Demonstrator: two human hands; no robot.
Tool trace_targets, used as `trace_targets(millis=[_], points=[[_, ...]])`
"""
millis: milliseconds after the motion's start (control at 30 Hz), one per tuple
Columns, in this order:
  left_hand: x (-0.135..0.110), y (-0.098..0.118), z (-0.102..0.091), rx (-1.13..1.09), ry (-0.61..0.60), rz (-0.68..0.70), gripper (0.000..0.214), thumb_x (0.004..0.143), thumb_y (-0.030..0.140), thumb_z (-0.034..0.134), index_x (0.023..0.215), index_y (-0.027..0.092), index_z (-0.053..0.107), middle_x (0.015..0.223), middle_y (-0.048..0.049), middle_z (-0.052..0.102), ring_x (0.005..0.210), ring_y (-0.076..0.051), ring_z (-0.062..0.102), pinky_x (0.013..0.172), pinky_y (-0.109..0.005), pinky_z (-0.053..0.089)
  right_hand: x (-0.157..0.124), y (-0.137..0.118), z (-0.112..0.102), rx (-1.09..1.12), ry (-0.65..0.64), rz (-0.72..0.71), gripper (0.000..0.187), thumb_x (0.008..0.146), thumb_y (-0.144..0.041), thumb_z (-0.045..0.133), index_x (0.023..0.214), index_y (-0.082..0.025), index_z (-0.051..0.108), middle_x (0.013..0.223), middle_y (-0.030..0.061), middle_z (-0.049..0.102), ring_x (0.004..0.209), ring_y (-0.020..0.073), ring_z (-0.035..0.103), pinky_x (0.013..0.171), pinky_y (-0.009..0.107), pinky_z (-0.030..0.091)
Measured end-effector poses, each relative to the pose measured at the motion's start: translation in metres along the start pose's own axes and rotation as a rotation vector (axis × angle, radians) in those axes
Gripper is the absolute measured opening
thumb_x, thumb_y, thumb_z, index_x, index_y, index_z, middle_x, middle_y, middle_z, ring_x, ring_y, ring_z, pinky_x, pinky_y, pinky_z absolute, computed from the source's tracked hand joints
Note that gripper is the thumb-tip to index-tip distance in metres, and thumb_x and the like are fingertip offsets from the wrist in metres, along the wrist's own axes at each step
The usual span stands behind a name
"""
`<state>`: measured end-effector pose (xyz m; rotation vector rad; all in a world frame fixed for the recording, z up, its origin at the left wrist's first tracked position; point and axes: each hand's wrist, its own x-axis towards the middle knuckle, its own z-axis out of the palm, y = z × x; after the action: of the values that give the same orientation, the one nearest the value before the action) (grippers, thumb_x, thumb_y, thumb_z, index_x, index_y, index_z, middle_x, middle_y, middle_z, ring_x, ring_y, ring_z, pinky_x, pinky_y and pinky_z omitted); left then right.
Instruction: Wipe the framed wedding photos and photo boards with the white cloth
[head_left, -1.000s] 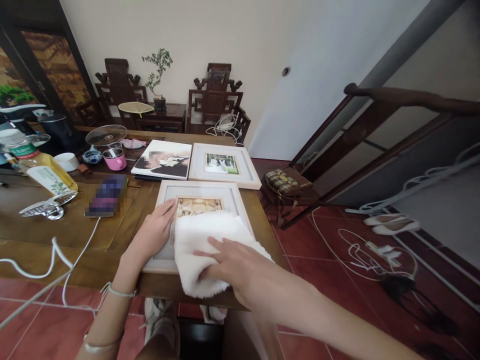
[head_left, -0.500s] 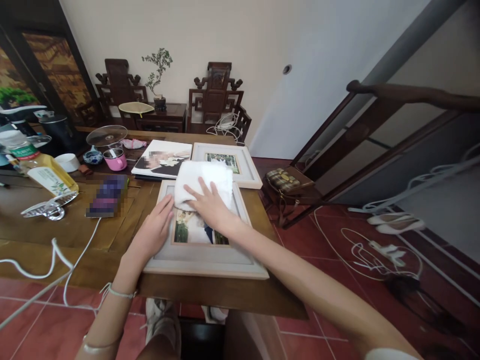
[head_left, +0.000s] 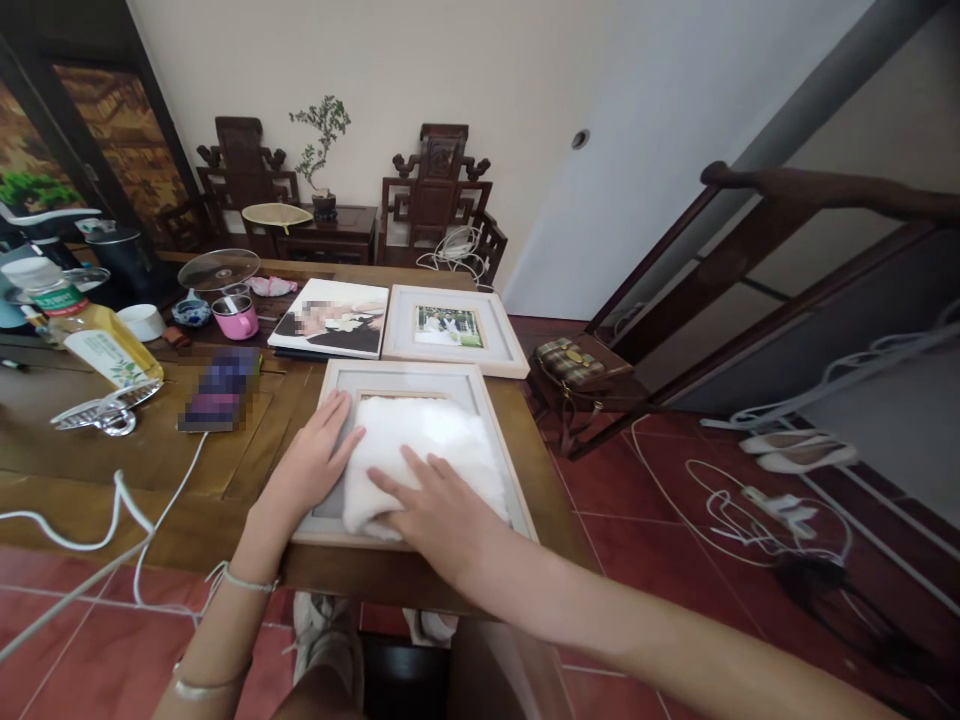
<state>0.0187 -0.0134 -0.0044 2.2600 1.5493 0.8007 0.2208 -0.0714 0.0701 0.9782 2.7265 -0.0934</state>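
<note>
Wooden counter (head_left: 247, 465), person at its near edge, both bare hands at work on one picture frame (head_left: 420, 372). The frame lies flat, pale wood with a light grey border, near the counter's right-hand end. A white fluffy cloth (head_left: 431, 440) is spread over its middle, hiding nearly all of the picture inside; a thin strip shows above the cloth.

Right hand (head_left: 450, 515): laid palm down on the cloth, fingers splayed and pressing, not clenched; thumb not clear from here. Left hand (head_left: 306, 468): resting on the frame's left side, fingers stretched out and loose, grasping nothing, thumb reaching to the cloth's left edge. Thin band and metal bangle on that arm.

Just beyond the frame, side by side: a photo panel (head_left: 345, 325), partly blurred, and a second framed photo (head_left: 457, 325) to its right.

Left of the hands: a phone (head_left: 220, 390), blurred, with a white cable (head_left: 174, 478) running from its lower end; a clear claw clip (head_left: 112, 405); a bottle of yellow liquid (head_left: 97, 335). Farther back, a pink mug (head_left: 236, 316) beside a small blue-and-white pot (head_left: 191, 312).

By the far wall, a bonsai (head_left: 321, 150) between two carved chairs. To the right, a checked handbag (head_left: 574, 362) on a dark wooden chair (head_left: 739, 240); white shoes (head_left: 802, 445) near the wall.
</note>
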Motion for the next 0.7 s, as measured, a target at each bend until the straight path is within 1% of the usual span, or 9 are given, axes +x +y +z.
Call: trace_targets(millis=[133,233,300,367,467,500,567,633,700], points=[[-0.001,-0.004,0.005,0.053,-0.011,0.043,0.049,0.102,0.035,0.037,0.146,0.013,0.045,0.155,-0.0151,0.043,0.148,-0.026,0.032,0.119,-0.047,0.031,-0.034,0.026,-0.007,0.044,-0.052,0.098,0.045,0.084,0.001,0.050,0.115,-0.022,0.075,0.149,0.0058,0.050,0.138,0.0429,0.041,0.102,0.056,0.045],[-0.002,-0.006,0.006,0.053,-0.012,0.078,0.047,0.103,0.031,0.035,0.145,0.014,0.047,0.153,-0.0136,0.045,0.146,-0.024,0.036,0.119,-0.045,0.032,-0.056,0.055,-0.018,0.164,-0.083,0.132,0.061,0.068,0.011,0.045,0.102,-0.026,0.079,0.134,0.0044,0.065,0.129,0.0335,0.055,0.092,0.041,0.051],[-0.002,-0.008,0.007,0.051,-0.009,0.099,0.046,0.103,0.030,0.034,0.144,0.014,0.048,0.152,-0.0131,0.047,0.144,-0.023,0.040,0.119,-0.045,0.034,-0.064,0.073,-0.023,0.266,0.029,0.125,0.069,0.063,0.011,0.042,0.107,-0.028,0.077,0.122,0.0034,0.073,0.117,0.0257,0.065,0.088,0.032,0.051],[-0.002,-0.009,0.007,0.051,-0.007,0.114,0.045,0.103,0.029,0.034,0.143,0.014,0.050,0.151,-0.0133,0.048,0.142,-0.024,0.043,0.118,-0.044,0.035,-0.063,0.084,-0.025,0.340,0.249,0.124,0.069,0.065,0.007,0.041,0.117,-0.025,0.073,0.114,0.0033,0.075,0.104,0.0222,0.069,0.086,0.031,0.052],[-0.002,-0.010,0.007,0.053,-0.005,0.129,0.045,0.103,0.028,0.035,0.142,0.013,0.051,0.151,-0.0140,0.049,0.140,-0.024,0.045,0.117,-0.045,0.036,-0.039,0.090,-0.026,0.335,0.607,0.185,0.067,0.069,0.004,0.041,0.126,-0.019,0.066,0.114,0.0057,0.074,0.097,0.0227,0.070,0.083,0.033,0.053],[-0.002,-0.010,0.007,0.053,-0.003,0.131,0.045,0.103,0.028,0.036,0.142,0.014,0.051,0.150,-0.0140,0.049,0.140,-0.024,0.045,0.117,-0.046,0.037,-0.026,0.090,-0.026,0.289,0.705,0.210,0.066,0.070,0.005,0.041,0.127,-0.018,0.064,0.119,0.0080,0.072,0.100,0.0241,0.069,0.083,0.035,0.054],[-0.002,-0.011,0.007,0.048,0.006,0.133,0.044,0.103,0.027,0.037,0.142,0.015,0.051,0.150,-0.0139,0.049,0.139,-0.025,0.046,0.116,-0.046,0.038,0.004,0.090,-0.027,0.138,0.833,0.232,0.063,0.073,0.008,0.041,0.128,-0.016,0.062,0.138,0.0143,0.060,0.118,0.0285,0.062,0.091,0.042,0.052],[-0.001,-0.011,0.006,0.036,0.017,0.140,0.043,0.102,0.026,0.038,0.142,0.014,0.052,0.149,-0.0146,0.050,0.138,-0.025,0.047,0.116,-0.047,0.039,0.036,0.091,-0.027,-0.017,0.829,0.196,0.059,0.078,0.011,0.040,0.124,-0.017,0.064,0.153,0.0163,0.044,0.137,0.0320,0.046,0.100,0.048,0.047],[0.001,-0.010,0.005,0.027,0.029,0.158,0.042,0.102,0.025,0.038,0.138,0.011,0.055,0.146,-0.0171,0.053,0.136,-0.027,0.050,0.115,-0.048,0.040,0.065,0.089,-0.025,-0.106,0.725,0.116,0.053,0.085,0.009,0.041,0.125,-0.018,0.063,0.157,0.0155,0.039,0.145,0.0319,0.034,0.108,0.051,0.040]])
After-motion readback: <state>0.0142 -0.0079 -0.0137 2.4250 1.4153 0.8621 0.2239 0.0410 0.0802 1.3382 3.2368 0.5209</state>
